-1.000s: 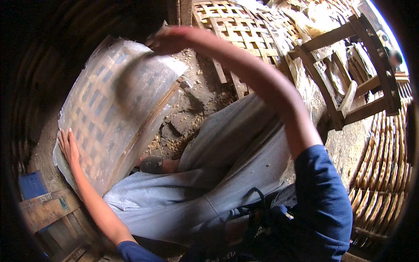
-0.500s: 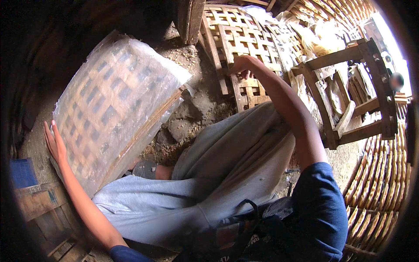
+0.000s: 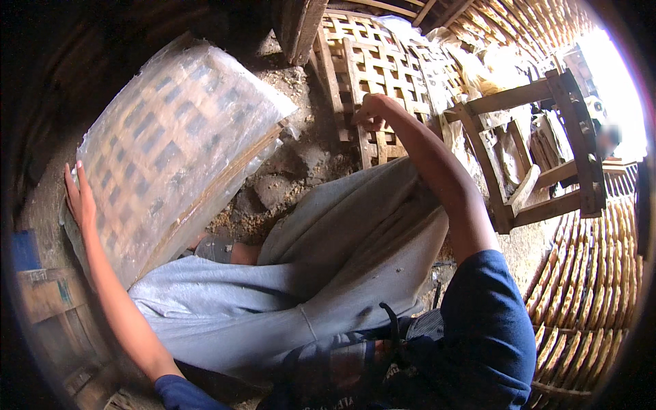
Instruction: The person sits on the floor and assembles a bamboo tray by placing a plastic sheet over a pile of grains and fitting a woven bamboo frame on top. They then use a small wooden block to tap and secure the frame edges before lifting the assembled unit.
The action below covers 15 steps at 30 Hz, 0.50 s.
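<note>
A woven slatted panel covered in cloudy plastic sheet (image 3: 160, 137) stands tilted at the left, its wood-framed edge beside my legs. My left hand (image 3: 82, 205) lies along its near left edge, fingers stretched out and touching the plastic. To the far side, an uncovered woven bamboo panel (image 3: 389, 68) with wooden side slats leans beyond my knee. My right hand (image 3: 374, 111) reaches over that knee with fingers curled at the panel's left slat; the fingertips are partly hidden. My legs in grey trousers (image 3: 342, 239) lie between the two panels.
A wooden frame (image 3: 488, 167) of nailed bars stands at the right. Slatted bamboo flooring (image 3: 581, 266) runs beside it. A wooden post (image 3: 301, 31) rises at the far side, above rough ground with crumbs (image 3: 273, 181). Wooden boards (image 3: 51, 294) and a blue piece (image 3: 26, 251) are at the left.
The view has shifted slightly. My right hand has moved a little left along the bamboo panel, fingers still curled. My left hand stays at the plastic-covered panel's edge.
</note>
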{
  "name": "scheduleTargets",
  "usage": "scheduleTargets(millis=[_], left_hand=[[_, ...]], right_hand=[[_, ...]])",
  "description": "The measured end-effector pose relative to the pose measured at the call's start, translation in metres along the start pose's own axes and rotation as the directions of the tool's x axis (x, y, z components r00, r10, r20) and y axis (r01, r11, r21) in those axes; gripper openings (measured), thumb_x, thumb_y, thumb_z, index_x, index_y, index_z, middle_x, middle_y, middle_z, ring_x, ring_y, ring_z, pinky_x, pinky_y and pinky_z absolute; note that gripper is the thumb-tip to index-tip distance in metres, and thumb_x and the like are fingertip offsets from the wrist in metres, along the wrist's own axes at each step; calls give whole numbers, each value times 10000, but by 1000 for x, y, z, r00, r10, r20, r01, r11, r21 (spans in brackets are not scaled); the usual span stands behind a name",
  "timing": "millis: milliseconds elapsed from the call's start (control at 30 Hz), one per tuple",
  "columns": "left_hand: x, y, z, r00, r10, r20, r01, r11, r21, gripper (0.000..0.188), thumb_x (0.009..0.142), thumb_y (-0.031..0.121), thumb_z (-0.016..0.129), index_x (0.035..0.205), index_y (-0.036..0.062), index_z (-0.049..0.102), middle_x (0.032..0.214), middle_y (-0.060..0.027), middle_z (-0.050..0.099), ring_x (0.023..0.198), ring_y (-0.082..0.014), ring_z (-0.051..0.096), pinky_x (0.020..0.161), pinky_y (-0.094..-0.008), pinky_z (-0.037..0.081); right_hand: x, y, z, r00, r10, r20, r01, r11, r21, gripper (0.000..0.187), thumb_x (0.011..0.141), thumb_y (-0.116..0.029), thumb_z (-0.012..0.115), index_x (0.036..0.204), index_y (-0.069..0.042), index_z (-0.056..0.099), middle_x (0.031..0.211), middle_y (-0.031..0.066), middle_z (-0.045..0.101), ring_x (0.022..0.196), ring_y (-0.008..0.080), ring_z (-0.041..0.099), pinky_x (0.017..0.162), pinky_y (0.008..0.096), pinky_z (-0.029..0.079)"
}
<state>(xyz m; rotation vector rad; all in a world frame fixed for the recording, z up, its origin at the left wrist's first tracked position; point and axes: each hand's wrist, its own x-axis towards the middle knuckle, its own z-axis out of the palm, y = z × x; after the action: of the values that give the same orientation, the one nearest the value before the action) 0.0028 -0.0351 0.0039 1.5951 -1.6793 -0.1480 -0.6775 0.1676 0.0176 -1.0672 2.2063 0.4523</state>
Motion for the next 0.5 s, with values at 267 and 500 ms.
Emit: scheduleTargets(millis=[267, 500], left_hand=[[0, -15, 8, 999, 32, -9, -32, 999, -20, 872, 956, 681, 453, 1547, 49, 343, 1584, -206, 351, 1466, -357, 324, 1186, -432, 258], [7, -27, 3, 1000, 2, -18, -4, 994, -105, 925, 936, 718, 453, 1557, 46, 319, 1590, -208, 338, 1463, -356, 333, 1189, -431, 258]], right_hand=[[-4, -6, 0, 857, 8, -515, -125, 973, -192, 379, 718, -461, 754, 914, -138, 781, 772, 15, 747, 752, 137, 719, 702, 329, 564], [-68, 44, -80, 697, 222, -682, -259, 965, 49, 380, 865, -397, 625, 1103, -108, 692, 821, 56, 673, 709, 153, 622, 592, 315, 485]])
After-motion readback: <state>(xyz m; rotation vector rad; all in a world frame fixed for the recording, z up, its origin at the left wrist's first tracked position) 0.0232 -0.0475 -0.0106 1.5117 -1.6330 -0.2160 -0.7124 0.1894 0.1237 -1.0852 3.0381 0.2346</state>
